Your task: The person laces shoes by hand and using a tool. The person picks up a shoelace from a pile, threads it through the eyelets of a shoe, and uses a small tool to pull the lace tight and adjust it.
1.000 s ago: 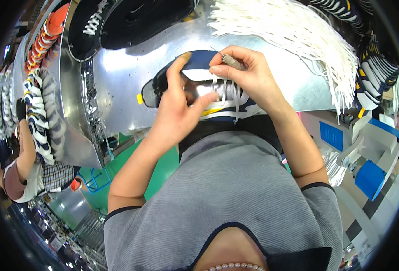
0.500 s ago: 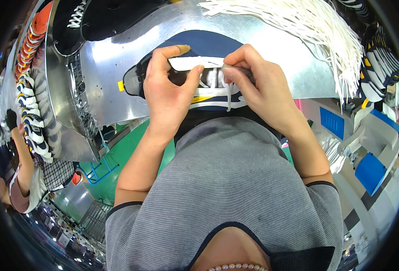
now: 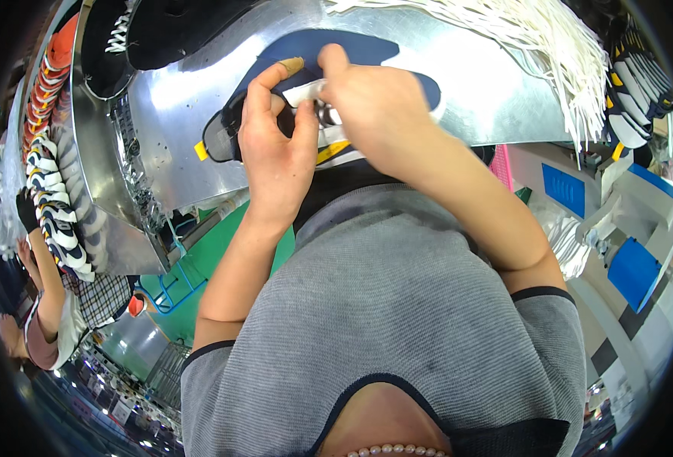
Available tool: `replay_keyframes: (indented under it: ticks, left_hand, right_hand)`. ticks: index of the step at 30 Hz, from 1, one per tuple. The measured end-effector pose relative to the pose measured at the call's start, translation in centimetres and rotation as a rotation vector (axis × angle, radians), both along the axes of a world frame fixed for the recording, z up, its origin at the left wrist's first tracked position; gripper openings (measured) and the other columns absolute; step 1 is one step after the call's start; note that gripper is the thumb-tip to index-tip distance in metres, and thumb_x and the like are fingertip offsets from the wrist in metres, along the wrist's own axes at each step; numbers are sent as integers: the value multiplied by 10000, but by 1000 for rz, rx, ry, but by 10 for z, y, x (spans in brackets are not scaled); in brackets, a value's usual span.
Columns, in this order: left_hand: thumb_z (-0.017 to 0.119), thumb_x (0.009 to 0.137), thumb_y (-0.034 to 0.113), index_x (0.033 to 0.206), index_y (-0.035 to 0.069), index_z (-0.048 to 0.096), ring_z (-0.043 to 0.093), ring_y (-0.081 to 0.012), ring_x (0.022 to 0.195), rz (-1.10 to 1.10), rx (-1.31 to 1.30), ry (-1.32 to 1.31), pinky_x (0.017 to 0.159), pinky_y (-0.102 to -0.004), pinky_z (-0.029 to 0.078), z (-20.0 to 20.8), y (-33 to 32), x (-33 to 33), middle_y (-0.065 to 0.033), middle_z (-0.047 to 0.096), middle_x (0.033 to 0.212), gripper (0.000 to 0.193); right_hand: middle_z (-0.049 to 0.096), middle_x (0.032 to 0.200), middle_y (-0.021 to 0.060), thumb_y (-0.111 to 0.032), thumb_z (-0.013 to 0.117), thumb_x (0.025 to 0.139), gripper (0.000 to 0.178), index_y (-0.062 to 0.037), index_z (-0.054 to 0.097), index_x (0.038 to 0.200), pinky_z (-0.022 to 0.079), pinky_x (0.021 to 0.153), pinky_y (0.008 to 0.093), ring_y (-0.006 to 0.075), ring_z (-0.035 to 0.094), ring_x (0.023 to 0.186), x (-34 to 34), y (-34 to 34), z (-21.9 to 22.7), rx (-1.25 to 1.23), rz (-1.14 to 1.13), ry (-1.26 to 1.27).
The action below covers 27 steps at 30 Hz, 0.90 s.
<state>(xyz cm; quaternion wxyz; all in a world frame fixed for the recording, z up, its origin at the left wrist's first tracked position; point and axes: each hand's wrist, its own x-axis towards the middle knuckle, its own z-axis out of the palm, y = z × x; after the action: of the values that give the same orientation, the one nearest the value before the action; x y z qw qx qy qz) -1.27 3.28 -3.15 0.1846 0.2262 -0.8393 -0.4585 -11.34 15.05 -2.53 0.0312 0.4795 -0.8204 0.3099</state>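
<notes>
A dark navy shoe upper (image 3: pixel 313 47) with white trim, a yellow stripe and a yellow heel tab (image 3: pixel 201 151) lies across the metal table. My left hand (image 3: pixel 275 156) is closed on it, fingers and thumb pinching the white eyelet strip (image 3: pixel 301 94) at its opening. A tan cover wraps one of that hand's fingertips. My right hand (image 3: pixel 386 114) bends over the lacing area, knuckles up and fingers curled. Whatever its fingertips pinch is hidden beneath the hand, as is most of the white lacing.
A heap of loose white laces (image 3: pixel 534 57) lies at the far right of the metal table (image 3: pixel 496 118). Black uppers (image 3: pixel 176 34) stand at far left. Rows of stacked shoe parts (image 3: pixel 51 198) line the left side, where another person's arm (image 3: pixel 47 297) shows.
My right hand has moved left and turned over, now covering the lacing that showed before. My left hand keeps its pinch. The view has shifted slightly.
</notes>
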Motion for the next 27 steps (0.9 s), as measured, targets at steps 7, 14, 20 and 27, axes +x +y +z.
replay_keyframes:
  ticks: [7, 14, 20, 27]
  left_hand:
    - [648, 838, -48, 1291, 4, 511, 593, -63, 757, 22, 376, 38, 704, -212, 469, 14, -1, -9, -28, 654, 787, 476]
    - [655, 828, -35, 1272, 5, 527, 533, -37, 670, 24, 299, -32, 650, -206, 438, 18, 1, -11, 23, 593, 716, 464]
    - [612, 860, -47, 1274, 0, 520, 474, -39, 612, 5, 311, -14, 612, -203, 405, 16, 3, -9, 25, 518, 637, 427]
    - [536, 943, -13, 1248, 1, 539, 436, -77, 575, -48, 101, 50, 554, -263, 386, 6, 11, -10, 9, 464, 623, 305]
  right_hand:
    - [679, 772, 131, -154, 622, 942, 147, -60, 557, 1033, 499, 627, 389, 326, 671, 713, -11, 50, 35, 112, -126, -294]
    - [687, 797, 125, -151, 616, 943, 131, -45, 563, 998, 495, 622, 379, 307, 673, 728, -11, 38, 25, 73, -92, -379]
    - [658, 740, 111, -153, 614, 940, 121, -52, 551, 963, 485, 600, 388, 321, 645, 671, -13, 32, 23, 166, -59, -313]
    - [657, 722, 120, -66, 666, 732, 176, -9, 537, 839, 522, 551, 332, 252, 689, 681, -4, 2, -1, 65, -28, 15]
